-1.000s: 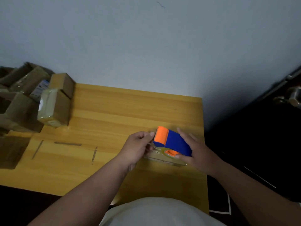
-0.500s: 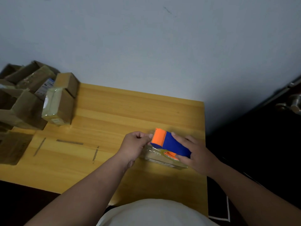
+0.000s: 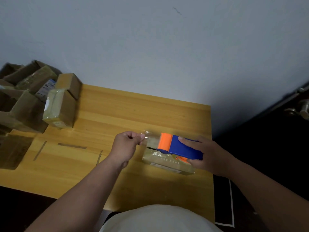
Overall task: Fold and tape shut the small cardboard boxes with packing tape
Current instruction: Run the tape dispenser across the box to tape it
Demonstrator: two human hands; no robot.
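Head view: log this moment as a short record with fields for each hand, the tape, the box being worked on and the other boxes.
left hand: pinches the free end of the clear tape
right hand: grips the blue and orange tape dispenser
tape: stretched from dispenser to left hand
box in work: on the wooden table, under the dispenser, already glossy with tape
other boxes: piled at the table's far left

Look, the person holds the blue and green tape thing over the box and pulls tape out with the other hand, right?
Not quite: the tape dispenser is blue and orange, not green, as the head view shows. The rest holds: the right hand grips it over the small box, and the left hand pinches the clear tape pulled from it.
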